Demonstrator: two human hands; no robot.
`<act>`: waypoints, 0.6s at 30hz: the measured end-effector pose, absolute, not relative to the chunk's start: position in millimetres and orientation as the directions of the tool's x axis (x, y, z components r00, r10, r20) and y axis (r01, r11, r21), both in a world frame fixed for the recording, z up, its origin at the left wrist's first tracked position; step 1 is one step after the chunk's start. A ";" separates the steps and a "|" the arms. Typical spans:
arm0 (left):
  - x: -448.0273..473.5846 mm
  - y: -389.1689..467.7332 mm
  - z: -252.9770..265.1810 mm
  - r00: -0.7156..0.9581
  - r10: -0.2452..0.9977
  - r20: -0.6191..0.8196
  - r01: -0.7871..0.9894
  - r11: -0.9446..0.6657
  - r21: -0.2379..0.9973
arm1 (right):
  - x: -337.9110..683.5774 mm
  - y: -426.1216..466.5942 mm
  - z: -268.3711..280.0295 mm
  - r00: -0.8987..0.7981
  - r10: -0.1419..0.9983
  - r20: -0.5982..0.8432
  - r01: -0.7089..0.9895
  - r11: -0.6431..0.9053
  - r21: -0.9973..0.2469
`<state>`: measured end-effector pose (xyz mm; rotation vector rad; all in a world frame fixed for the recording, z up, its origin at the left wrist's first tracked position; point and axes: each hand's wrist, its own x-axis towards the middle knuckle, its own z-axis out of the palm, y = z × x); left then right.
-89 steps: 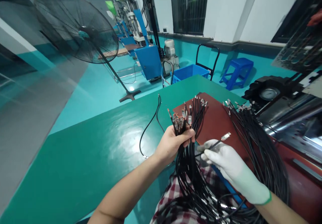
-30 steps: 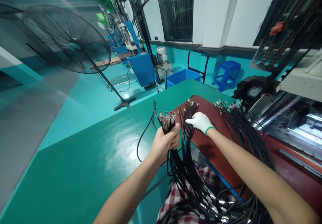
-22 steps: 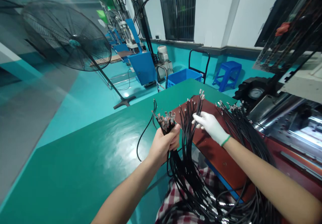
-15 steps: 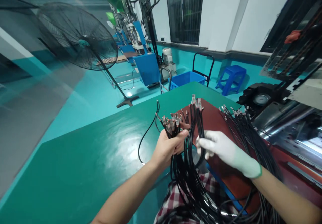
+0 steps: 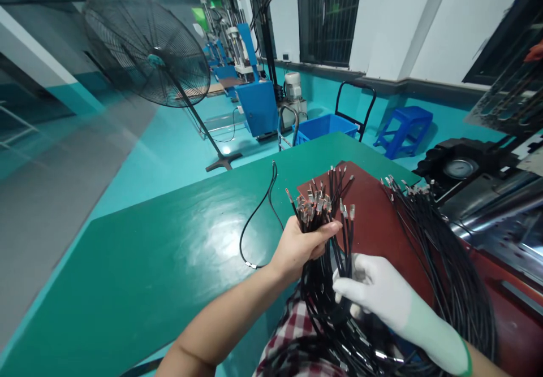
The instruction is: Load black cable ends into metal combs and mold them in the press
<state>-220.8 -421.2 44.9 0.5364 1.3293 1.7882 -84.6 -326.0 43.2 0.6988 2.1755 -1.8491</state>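
My bare left hand [image 5: 303, 247] is wrapped round a thick bundle of black cables [image 5: 311, 210], just below their metal end terminals. In a white glove, my right hand [image 5: 367, 286] is closed on a few black cables [image 5: 348, 233] beside that bundle, their terminals pointing up. The lengths of both groups hang down over my lap in loops. Behind the bundle, more cable ends [image 5: 337, 179] lie on the reddish-brown mat [image 5: 377, 219]. A single looped cable [image 5: 241, 235] rests on the green table [image 5: 169, 264], left of my hands.
Another large pile of black cables [image 5: 441, 252] lies to the right, alongside a metal machine with a gauge [image 5: 460, 168]. Beyond the table are a blue crate [image 5: 326, 127], a blue stool [image 5: 405, 131] and a big standing fan [image 5: 155, 60].
My right hand has lowered its few cables, so their terminals sit lower, near the left hand's bundle. My left hand keeps its hold. The whole view has shifted slightly.
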 end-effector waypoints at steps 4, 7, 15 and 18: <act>-223.2 -424.1 44.1 -0.516 0.846 -0.134 -0.387 -0.091 0.918 | -84.3 -327.3 40.5 -0.840 0.263 -0.475 0.501 0.041 -0.864; -223.2 -424.3 42.6 -0.490 0.862 -0.129 -0.410 -0.098 0.907 | -83.2 -328.1 39.5 -0.831 0.284 -0.478 0.511 0.051 -0.858; -226.2 -425.0 38.3 -0.475 0.870 -0.131 -0.421 -0.094 0.902 | -78.7 -328.9 36.0 -0.841 0.267 -0.471 0.491 0.009 -0.871; -227.1 -426.1 38.5 -0.485 0.861 -0.157 -0.425 -0.075 0.902 | -77.4 -329.8 32.8 -0.835 0.259 -0.485 0.498 -0.018 -0.867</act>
